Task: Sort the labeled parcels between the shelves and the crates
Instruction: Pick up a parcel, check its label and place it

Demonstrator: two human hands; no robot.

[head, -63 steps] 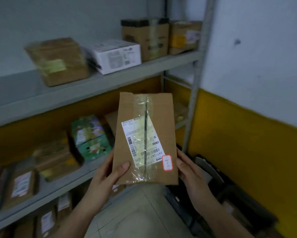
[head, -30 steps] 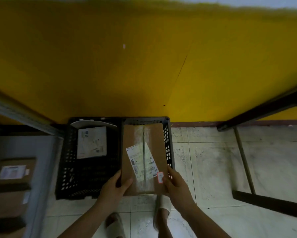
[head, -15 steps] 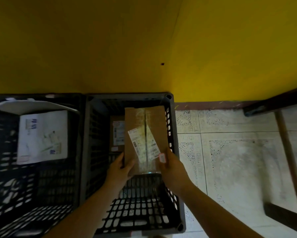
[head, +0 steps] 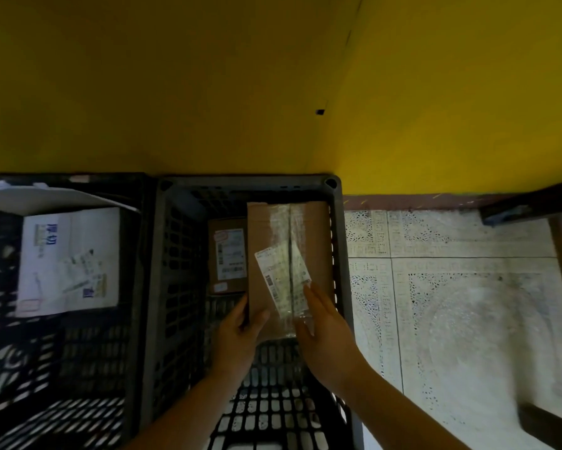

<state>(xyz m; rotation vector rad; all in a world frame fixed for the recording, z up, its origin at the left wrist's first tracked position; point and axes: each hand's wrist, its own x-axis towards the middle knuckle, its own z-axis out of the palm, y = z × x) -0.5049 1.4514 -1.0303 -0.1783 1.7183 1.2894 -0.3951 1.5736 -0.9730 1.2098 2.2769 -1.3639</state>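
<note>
While the taped cardboard parcel point(head: 308, 241) was down inside the right-hand black crate point(head: 250, 185), close along its right wall and just beside a smaller labelled box point(head: 228, 254), the left hand point(head: 237, 336) gripped its near left edge, thumb on top. The right hand point(head: 328, 336) lay with fairly straight fingers across the near right corner, by the shipping label point(head: 281, 280). Whether the parcel touched the crate floor, I could not tell. To my eye, it wanted lowering flat and label-up, with the fingers drawn out sideways so the neighbouring box was not shoved.
</note>
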